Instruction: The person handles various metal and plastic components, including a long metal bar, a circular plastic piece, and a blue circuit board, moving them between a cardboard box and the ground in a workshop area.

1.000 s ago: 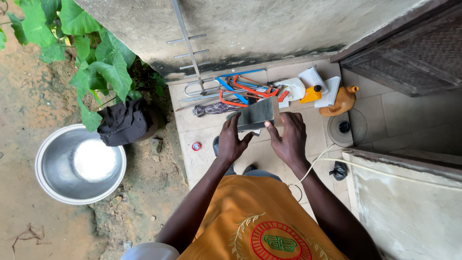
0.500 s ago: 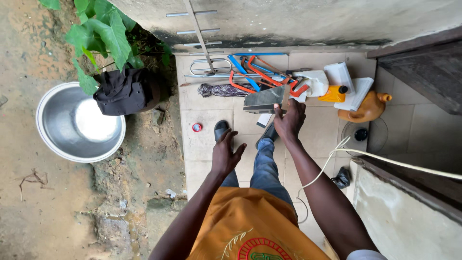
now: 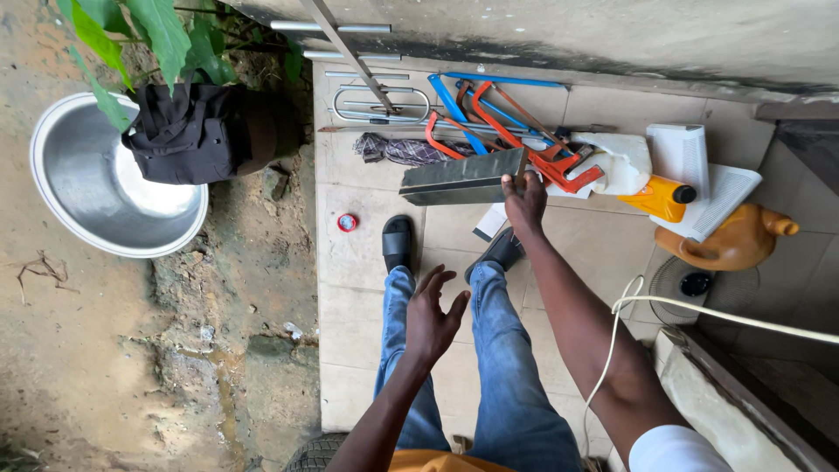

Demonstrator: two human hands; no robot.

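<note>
My right hand (image 3: 524, 199) grips the right end of a long grey-green flat bar (image 3: 459, 180), held level above the tiled floor near the wall. My left hand (image 3: 433, 319) hangs free over my left leg, fingers spread, holding nothing. Just beyond the bar lie red and blue hacksaw frames (image 3: 489, 122) and a folded dark cloth (image 3: 398, 149). My feet in black sandals (image 3: 398, 243) stand on the pale tiles below the bar.
A steel basin (image 3: 83, 197) sits on the dirt at left beside a black bundle (image 3: 188, 131) and green leaves. White plastic pieces (image 3: 690, 166), a yellow bottle (image 3: 660, 197) and an orange kettle (image 3: 730, 245) lie right. A white cable (image 3: 629, 306) crosses near my right arm.
My left hand has let go of the bar and dropped back toward my legs. My right hand alone carries the bar, now further from me, toward the tools by the wall.
</note>
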